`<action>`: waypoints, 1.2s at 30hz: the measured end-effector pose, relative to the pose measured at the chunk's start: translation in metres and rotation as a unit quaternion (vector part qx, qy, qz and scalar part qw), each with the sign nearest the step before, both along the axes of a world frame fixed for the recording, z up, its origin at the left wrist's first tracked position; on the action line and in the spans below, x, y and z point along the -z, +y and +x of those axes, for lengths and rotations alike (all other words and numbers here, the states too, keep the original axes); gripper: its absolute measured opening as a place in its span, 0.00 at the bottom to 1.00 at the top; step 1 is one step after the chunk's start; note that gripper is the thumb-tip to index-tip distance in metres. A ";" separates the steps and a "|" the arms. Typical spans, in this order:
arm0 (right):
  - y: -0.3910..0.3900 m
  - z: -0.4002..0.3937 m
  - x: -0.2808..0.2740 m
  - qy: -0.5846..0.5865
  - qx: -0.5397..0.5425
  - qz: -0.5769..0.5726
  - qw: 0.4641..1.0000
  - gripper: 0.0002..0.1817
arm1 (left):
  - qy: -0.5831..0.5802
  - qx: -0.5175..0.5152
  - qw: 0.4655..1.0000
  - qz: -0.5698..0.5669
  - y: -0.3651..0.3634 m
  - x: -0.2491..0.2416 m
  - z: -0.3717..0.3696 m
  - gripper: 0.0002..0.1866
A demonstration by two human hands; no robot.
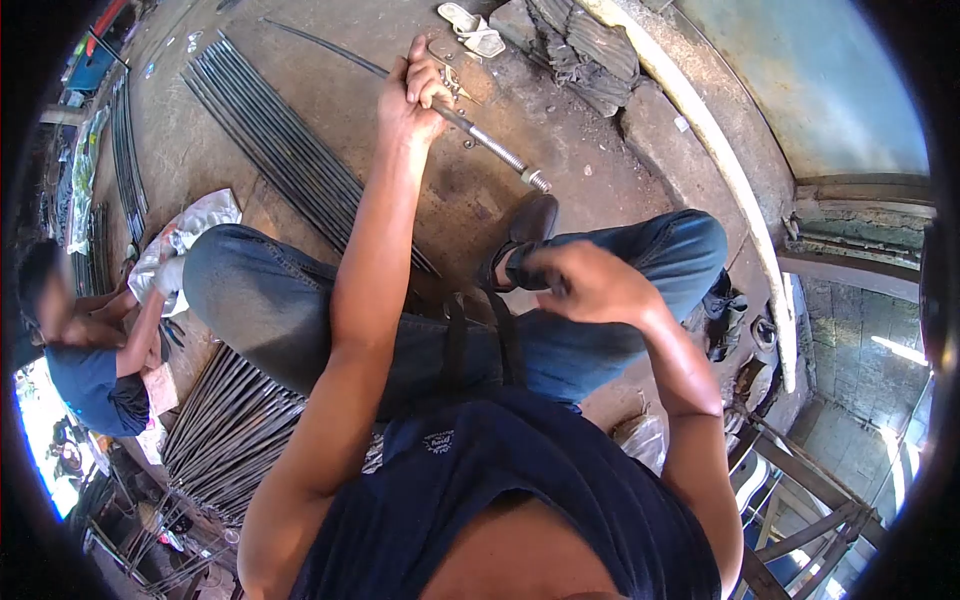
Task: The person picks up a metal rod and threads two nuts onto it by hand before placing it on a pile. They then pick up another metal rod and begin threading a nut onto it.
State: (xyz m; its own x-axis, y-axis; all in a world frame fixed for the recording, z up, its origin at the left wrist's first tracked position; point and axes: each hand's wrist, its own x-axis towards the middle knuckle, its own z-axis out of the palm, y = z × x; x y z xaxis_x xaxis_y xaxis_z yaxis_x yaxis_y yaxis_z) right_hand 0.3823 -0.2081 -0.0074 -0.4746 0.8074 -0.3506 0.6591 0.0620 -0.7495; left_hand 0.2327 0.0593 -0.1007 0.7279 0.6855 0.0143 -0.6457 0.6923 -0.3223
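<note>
My left hand (415,95) is closed round a long metal rod (335,48), which slants from the upper left down toward my foot. The rod's near end is threaded (497,148), and a nut (530,176) sits on the thread close to the tip. Over my bent leg, apart from the rod, is my right hand (595,287). Its fingers are curled and smeared by motion, with something small and dark at the fingertips that I cannot make out. Small metal rings or nuts (470,143) lie on the floor below the rod.
A row of long dark rods (290,140) lies on the floor to the left. A heap of rods (225,420) is beside my leg. Another person (95,370) sits at the far left, near a white sack (205,220). Sandals (472,30) and a pale curved pole (735,180) lie ahead and right.
</note>
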 end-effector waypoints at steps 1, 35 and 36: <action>0.002 -0.002 -0.008 -0.015 0.125 0.075 0.989 0.28 | -0.010 -0.013 1.000 0.010 -0.001 0.000 0.001 0.25; 0.007 0.001 -0.010 -0.070 0.269 0.125 0.952 0.29 | -0.004 -0.017 1.000 0.024 -0.002 0.005 -0.004 0.25; 0.011 -0.005 -0.017 -0.070 0.270 0.127 0.952 0.29 | -0.004 -0.015 1.000 0.026 -0.002 0.004 -0.003 0.25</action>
